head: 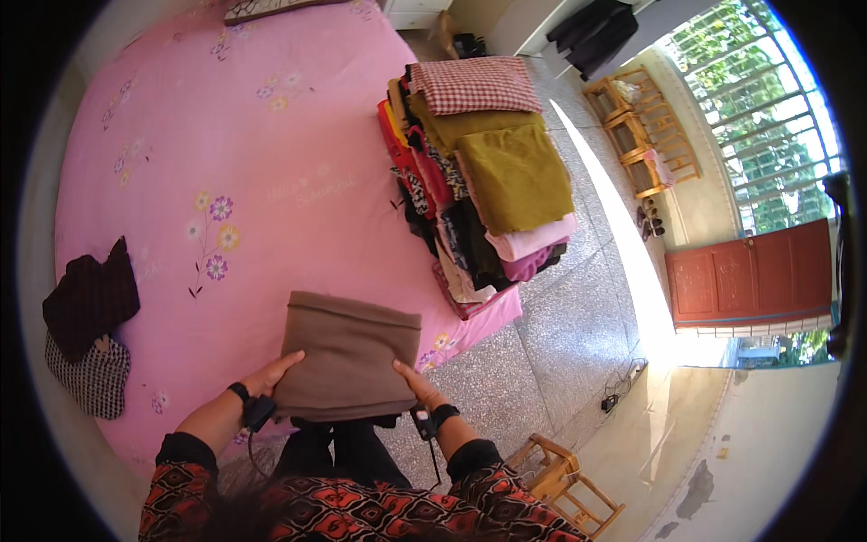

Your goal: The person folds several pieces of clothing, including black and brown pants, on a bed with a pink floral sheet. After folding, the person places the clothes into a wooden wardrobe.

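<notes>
A folded brown cloth (349,356) is held flat between my two hands over the near edge of the bed. My left hand (274,374) grips its left side, thumb on top, and my right hand (414,385) grips its right side the same way. The fingers beneath the cloth are hidden. Farther off to the right, tall stacks of folded clothes stand at the bed's edge, with an olive-green folded cloth (518,179) and a red-and-white checked cloth (476,85) on top.
A pink flowered bedsheet (237,149) covers the bed. Dark crumpled clothing (91,298) lies on a black-and-white patterned cloth (91,376) at the far left. On the floor at lower right stands a wooden chair (552,474); a cable with a black adapter (609,402) lies near the wall.
</notes>
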Action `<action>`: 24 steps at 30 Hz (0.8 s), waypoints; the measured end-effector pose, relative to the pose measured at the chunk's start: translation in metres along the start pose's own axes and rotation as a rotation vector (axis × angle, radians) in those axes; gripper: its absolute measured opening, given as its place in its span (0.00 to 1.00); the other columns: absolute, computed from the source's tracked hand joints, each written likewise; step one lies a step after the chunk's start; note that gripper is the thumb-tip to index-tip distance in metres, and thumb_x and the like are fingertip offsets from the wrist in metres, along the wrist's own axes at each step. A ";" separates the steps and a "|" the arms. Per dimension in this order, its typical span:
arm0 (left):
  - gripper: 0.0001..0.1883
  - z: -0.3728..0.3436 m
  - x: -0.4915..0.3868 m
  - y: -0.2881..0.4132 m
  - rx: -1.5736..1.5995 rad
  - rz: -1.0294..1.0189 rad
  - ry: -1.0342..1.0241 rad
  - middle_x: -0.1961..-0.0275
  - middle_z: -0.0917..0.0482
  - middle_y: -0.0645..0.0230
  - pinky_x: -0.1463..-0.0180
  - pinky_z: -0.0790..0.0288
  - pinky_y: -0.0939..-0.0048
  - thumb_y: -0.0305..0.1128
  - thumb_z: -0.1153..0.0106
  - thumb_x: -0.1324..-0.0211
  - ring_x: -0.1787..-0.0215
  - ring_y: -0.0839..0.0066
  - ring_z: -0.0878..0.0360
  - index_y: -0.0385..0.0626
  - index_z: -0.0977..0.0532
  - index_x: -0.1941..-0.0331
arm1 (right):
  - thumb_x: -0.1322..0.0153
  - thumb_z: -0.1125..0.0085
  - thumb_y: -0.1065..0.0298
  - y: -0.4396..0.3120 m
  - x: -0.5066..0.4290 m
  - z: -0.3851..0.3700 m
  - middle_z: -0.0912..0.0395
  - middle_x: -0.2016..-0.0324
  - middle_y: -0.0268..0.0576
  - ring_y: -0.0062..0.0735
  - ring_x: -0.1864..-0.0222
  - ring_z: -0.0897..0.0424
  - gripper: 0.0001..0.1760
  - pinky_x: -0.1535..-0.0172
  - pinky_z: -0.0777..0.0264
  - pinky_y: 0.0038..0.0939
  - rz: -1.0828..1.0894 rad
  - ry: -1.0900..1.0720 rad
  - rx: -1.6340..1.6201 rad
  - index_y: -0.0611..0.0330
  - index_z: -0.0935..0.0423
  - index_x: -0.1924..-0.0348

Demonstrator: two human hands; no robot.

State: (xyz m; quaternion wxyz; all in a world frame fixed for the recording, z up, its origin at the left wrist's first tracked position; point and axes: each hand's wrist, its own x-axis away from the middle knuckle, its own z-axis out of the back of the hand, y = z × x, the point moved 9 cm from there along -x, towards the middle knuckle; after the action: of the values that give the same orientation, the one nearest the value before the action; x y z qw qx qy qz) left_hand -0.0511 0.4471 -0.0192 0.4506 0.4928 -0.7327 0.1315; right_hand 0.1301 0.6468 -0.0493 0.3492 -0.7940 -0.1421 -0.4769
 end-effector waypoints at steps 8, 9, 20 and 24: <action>0.34 -0.045 0.056 -0.073 -0.167 0.122 -0.108 0.39 0.29 0.57 0.36 0.34 0.62 0.53 0.48 0.38 0.40 0.64 0.28 0.41 0.38 0.37 | 0.34 0.42 0.37 0.126 0.106 0.023 0.24 0.51 0.48 0.35 0.53 0.22 0.42 0.53 0.26 0.31 -0.070 0.200 -0.068 0.65 0.33 0.41; 0.34 -0.056 0.057 -0.074 -0.203 0.126 -0.131 0.39 0.29 0.57 0.36 0.34 0.62 0.53 0.49 0.38 0.39 0.64 0.28 0.41 0.38 0.36 | 0.34 0.42 0.38 0.133 0.117 0.028 0.25 0.50 0.49 0.35 0.53 0.22 0.42 0.51 0.27 0.32 -0.088 0.211 -0.100 0.65 0.34 0.41; 0.29 -0.252 -0.004 -0.074 -0.683 0.202 -0.310 0.38 0.29 0.60 0.37 0.33 0.68 0.48 0.53 0.33 0.41 0.70 0.27 0.40 0.38 0.37 | 0.31 0.41 0.49 0.142 0.246 0.142 0.27 0.48 0.50 0.37 0.49 0.24 0.37 0.47 0.28 0.34 0.300 0.193 -0.521 0.67 0.39 0.38; 0.29 -0.347 -0.063 -0.110 -0.769 0.311 -0.359 0.41 0.26 0.61 0.39 0.32 0.68 0.49 0.49 0.35 0.43 0.71 0.25 0.41 0.36 0.38 | 0.33 0.37 0.50 0.160 0.294 0.236 0.27 0.49 0.49 0.37 0.51 0.24 0.38 0.49 0.26 0.34 0.351 0.366 -0.641 0.66 0.39 0.39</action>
State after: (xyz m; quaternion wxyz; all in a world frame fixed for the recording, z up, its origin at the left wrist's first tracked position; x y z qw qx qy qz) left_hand 0.2326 0.6533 0.0975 0.4414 0.1885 -0.8603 -0.1718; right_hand 0.5234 0.6631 0.0647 0.1800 -0.7768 0.2159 -0.5635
